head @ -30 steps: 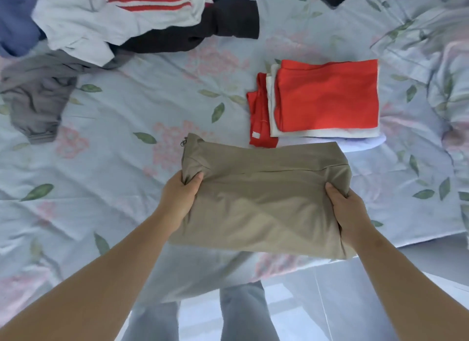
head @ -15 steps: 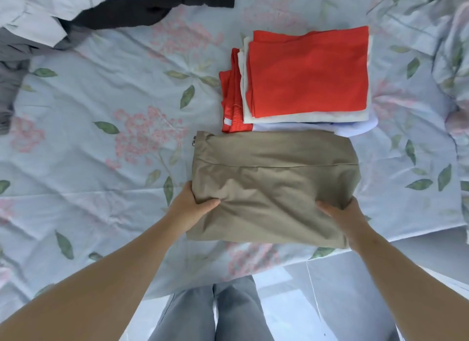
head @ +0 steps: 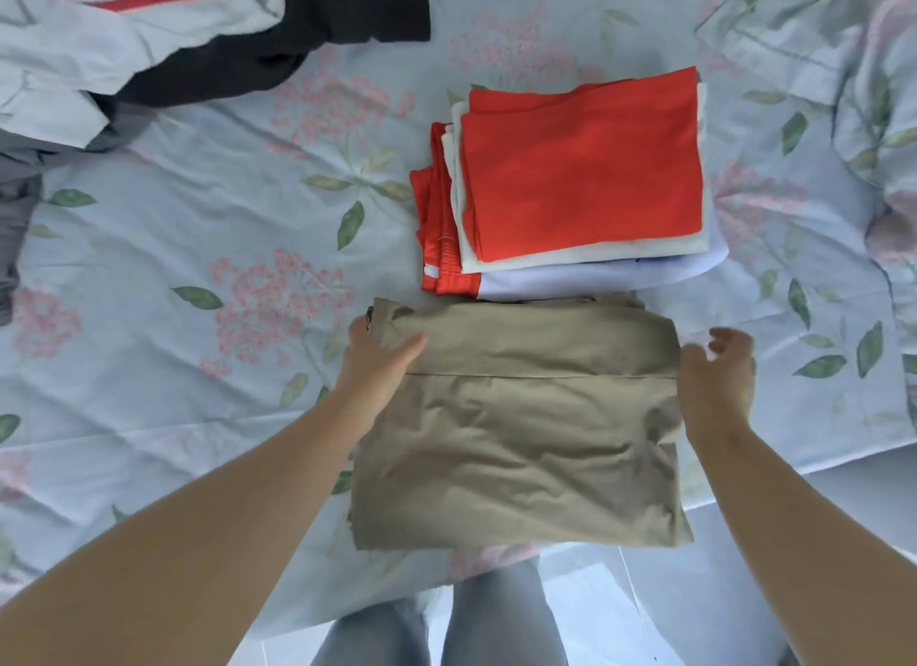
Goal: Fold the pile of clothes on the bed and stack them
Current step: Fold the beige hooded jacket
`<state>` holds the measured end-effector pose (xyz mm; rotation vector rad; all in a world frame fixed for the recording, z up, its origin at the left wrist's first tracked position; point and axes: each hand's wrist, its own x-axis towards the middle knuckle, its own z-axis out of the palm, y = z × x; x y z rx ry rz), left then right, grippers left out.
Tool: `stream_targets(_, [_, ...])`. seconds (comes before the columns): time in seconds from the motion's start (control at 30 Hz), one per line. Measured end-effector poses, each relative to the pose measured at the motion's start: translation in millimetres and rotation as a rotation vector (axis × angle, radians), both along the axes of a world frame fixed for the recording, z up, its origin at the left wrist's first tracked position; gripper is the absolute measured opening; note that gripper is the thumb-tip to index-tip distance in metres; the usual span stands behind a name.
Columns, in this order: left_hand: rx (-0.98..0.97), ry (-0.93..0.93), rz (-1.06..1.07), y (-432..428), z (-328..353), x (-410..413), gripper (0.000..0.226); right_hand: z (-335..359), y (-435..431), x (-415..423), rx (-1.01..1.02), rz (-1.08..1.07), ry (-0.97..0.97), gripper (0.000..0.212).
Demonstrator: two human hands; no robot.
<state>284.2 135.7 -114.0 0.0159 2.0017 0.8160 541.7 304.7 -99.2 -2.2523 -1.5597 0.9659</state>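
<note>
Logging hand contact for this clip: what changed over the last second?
Both hands moved from the near part to the far end of the folded khaki garment. The left hand grips its far-left corner; the right hand has let go, open beside it. The folded stack stayed put.

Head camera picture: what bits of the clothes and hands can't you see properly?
Unfolded pile, head view: cut off by the top and left edges, so its count is unclear.
Folded stack, head view: the red top piece covers the lower layers; only their edges show.
Right hand, head view: blurred; whether it touches the tan garment is unclear.
</note>
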Motion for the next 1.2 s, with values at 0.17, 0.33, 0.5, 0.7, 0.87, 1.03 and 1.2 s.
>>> stream_targets(0.17, [0.042, 0.151, 0.095, 102.0, 0.1, -22.2, 0.1, 7.9, 94.5, -48.5, 0.126, 0.083, -0.003, 0.076])
stream_targets(0.33, [0.085, 0.08, 0.11, 166.1, -6.9, -31.8, 0.146, -14.4, 176.0, -75.3, -0.05, 0.244, 0.084, 0.109])
stream_targets(0.5, [0.007, 0.053, 0.153, 177.8, -20.3, -40.1, 0.137, -34.3, 197.1, -73.4, -0.277, 0.287, 0.275, 0.093])
stream_targets(0.7, [0.112, -0.177, 0.132, 177.0, -13.0, -48.9, 0.108, -33.6, 204.4, -75.2, -0.402, 0.303, 0.361, 0.093])
stream_targets(0.87, [0.112, -0.192, 0.134, 181.4, 8.6, -50.2, 0.088, -15.7, 193.9, -76.7, -0.348, 0.271, 0.502, 0.063])
stream_targets(1.03, [0.168, -0.07, 0.044, 176.3, 72.0, -56.5, 0.065, 48.1, 171.7, -77.9, -0.252, 0.272, 0.576, 0.065])
stream_targets(1.2, [0.256, -0.007, 0.019, 123.0, 146.7, -49.5, 0.055, 128.8, 119.0, -68.4, -0.207, 0.376, 0.668, 0.068])
